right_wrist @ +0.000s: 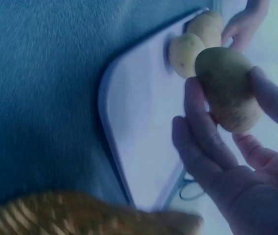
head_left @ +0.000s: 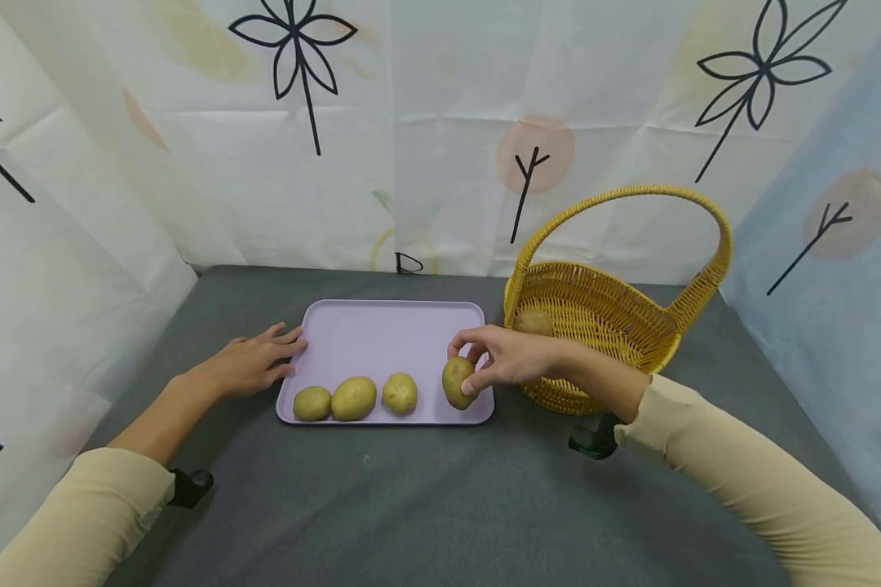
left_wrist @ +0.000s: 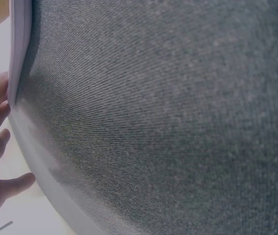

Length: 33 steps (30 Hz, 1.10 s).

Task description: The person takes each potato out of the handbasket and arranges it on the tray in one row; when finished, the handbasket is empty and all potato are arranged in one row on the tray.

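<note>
A potato (head_left: 458,383) is gripped between the thumb and fingers of my right hand (head_left: 510,355), above the right end of a lilac tray (head_left: 389,334). In the right wrist view that same potato (right_wrist: 228,88) appears clear of the tray's surface. Along the tray's near edge lie three more potatoes: a small one (head_left: 312,403) at the left, a larger one (head_left: 353,399) beside it, and a roundish one (head_left: 400,393) a little apart. My left hand (head_left: 253,361) rests at the tray's left edge, its fingers extended and touching the rim.
To the right of the tray stands a yellow wicker basket (head_left: 587,285) with a tall arched handle; a potato (head_left: 533,322) sits inside at its left. My right forearm passes in front of the basket. A dark grey cloth (head_left: 382,505) covers the table, and a patterned curtain (head_left: 440,179) hangs behind.
</note>
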### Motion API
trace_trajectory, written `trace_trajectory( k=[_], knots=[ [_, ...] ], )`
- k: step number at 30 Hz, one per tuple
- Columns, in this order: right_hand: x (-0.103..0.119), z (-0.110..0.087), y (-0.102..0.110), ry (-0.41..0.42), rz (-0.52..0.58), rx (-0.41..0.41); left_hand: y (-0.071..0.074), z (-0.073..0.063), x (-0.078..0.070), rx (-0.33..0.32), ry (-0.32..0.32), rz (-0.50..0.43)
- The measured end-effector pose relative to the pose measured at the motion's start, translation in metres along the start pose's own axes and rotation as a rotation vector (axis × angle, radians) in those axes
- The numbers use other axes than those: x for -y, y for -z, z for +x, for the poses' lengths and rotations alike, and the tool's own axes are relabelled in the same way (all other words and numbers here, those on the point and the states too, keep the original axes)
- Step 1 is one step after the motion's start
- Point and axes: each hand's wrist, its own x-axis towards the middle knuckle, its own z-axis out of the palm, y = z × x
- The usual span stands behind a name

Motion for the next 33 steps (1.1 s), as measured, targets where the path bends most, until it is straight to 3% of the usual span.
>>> trace_trajectory(
  k=[6, 13, 33],
  knots=[
    [-0.008, 0.021, -0.018, -0.054, -0.005, -0.03, -0.001, 0.0, 0.0, 0.006, 0.002, -0.004],
    [-0.018, 0.043, -0.04, -0.046, -0.215, -0.123, -0.002, 0.0, 0.002, 0.013, 0.008, -0.003],
    [-0.012, 0.054, -0.049, -0.05, -0.273, -0.13, -0.001, 0.002, 0.003, 0.015, 0.008, -0.007]
  ],
)
